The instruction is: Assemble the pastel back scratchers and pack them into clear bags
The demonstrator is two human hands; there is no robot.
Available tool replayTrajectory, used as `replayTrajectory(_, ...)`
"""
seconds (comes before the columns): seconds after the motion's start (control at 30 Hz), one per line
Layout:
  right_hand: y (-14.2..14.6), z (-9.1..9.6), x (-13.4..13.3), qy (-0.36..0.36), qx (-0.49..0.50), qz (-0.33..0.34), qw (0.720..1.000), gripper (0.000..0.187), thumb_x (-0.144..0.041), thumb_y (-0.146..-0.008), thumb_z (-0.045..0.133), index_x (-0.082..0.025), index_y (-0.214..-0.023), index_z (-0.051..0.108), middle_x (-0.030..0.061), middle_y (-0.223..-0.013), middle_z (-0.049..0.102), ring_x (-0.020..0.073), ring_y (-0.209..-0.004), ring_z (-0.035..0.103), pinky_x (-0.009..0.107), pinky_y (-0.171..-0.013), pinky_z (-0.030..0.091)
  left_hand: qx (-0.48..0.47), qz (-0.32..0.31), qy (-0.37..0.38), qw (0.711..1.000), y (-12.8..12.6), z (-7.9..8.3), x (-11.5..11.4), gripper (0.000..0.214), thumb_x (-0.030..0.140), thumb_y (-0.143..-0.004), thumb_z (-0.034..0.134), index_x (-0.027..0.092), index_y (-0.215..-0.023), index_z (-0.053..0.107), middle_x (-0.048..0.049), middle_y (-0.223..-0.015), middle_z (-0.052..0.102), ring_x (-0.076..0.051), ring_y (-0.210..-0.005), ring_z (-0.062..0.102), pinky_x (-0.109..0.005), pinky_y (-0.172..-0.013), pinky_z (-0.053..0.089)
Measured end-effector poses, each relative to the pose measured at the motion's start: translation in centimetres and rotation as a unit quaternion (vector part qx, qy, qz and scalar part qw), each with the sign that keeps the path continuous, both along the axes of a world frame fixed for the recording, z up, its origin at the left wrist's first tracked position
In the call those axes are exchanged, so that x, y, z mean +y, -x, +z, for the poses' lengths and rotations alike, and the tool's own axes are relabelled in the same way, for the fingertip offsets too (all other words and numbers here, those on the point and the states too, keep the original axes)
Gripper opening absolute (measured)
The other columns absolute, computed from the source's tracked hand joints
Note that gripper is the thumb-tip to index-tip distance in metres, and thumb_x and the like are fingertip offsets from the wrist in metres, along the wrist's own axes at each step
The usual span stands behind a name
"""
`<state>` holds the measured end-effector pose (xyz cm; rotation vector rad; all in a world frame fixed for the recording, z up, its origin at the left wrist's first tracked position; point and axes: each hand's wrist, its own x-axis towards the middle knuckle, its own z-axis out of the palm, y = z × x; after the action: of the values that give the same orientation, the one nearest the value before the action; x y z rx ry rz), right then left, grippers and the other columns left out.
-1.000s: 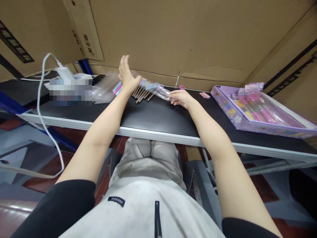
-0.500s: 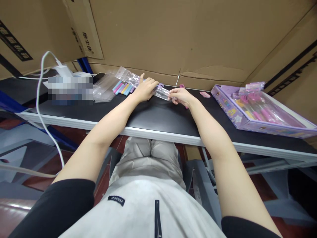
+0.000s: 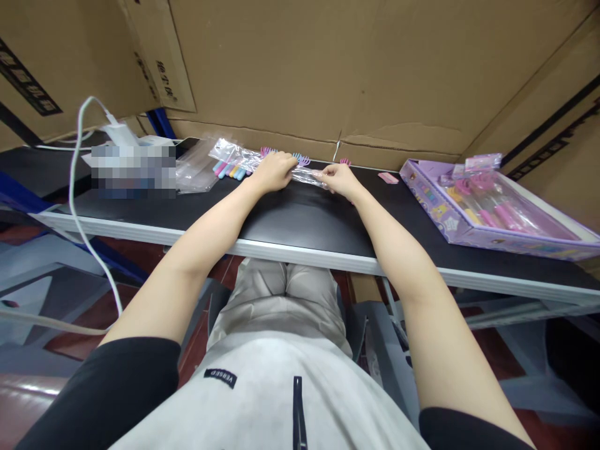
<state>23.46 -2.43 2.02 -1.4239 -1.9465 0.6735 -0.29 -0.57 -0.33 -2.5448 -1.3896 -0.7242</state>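
Note:
My left hand (image 3: 273, 171) is closed on one end of a clear plastic sleeve (image 3: 307, 177) lying on the black tabletop (image 3: 300, 219). My right hand (image 3: 340, 179) pinches the sleeve's other end. Small pink and blue comb-like pieces (image 3: 300, 160) poke out just behind my left hand. To the left lie pastel-coloured sticks (image 3: 229, 169) under a crinkled clear bag (image 3: 230, 152).
A purple box (image 3: 492, 209) of pink and yellow items sits at the right. A small pink piece (image 3: 387, 178) lies near it. A white charger with its cable (image 3: 79, 162) and clear bags (image 3: 194, 167) are at the left. Cardboard boxes (image 3: 356, 69) wall off the back.
My left hand came down from raised and open onto the bundle, then closed on the sleeve's left end. The right hand shifted slightly toward it. The crinkled bag now lies flatter at left.

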Motion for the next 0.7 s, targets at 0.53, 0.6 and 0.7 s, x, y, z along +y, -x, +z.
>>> replayTrajectory(0.53,0.0,0.5,0.2,-0.04,-0.12,0.006,0.992,0.061,-0.066,-0.105,0.065,-0.021,-0.064,0.06,0.0043,-0.062,0.054,0.0183,-0.069,0.052,0.035,-0.079,0.047,0.041,0.03,0.012,0.999,0.5,0.9,-0.9,0.046,0.028,-0.091,0.064,0.017,-0.134,0.075,-0.0162,-0.125,0.081,-0.039,-0.125,0.073,-0.047,-0.108,0.054)
replayTrajectory(0.6,-0.3,0.7,0.1,-0.041,-0.115,0.001,0.993,0.064,-0.067,-0.106,0.063,-0.021,-0.061,0.057,0.0032,-0.058,0.05,0.0175,-0.067,0.049,0.035,-0.078,0.047,0.042,0.058,0.041,0.997,1.3,1.3,-1.0,0.051,0.03,-0.092,0.065,0.017,-0.14,0.073,-0.0158,-0.129,0.081,-0.039,-0.129,0.072,-0.046,-0.112,0.053)
replayTrajectory(0.7,-0.7,1.0,0.0,-0.044,-0.114,-0.021,0.992,0.066,-0.064,-0.108,0.064,-0.023,-0.058,0.052,0.0011,-0.056,0.045,0.0157,-0.064,0.043,0.033,-0.076,0.045,0.044,0.105,0.083,0.99,2.9,1.8,-0.8,0.05,0.029,-0.091,0.066,0.018,-0.138,0.073,-0.0157,-0.132,0.079,-0.04,-0.132,0.07,-0.048,-0.115,0.05)
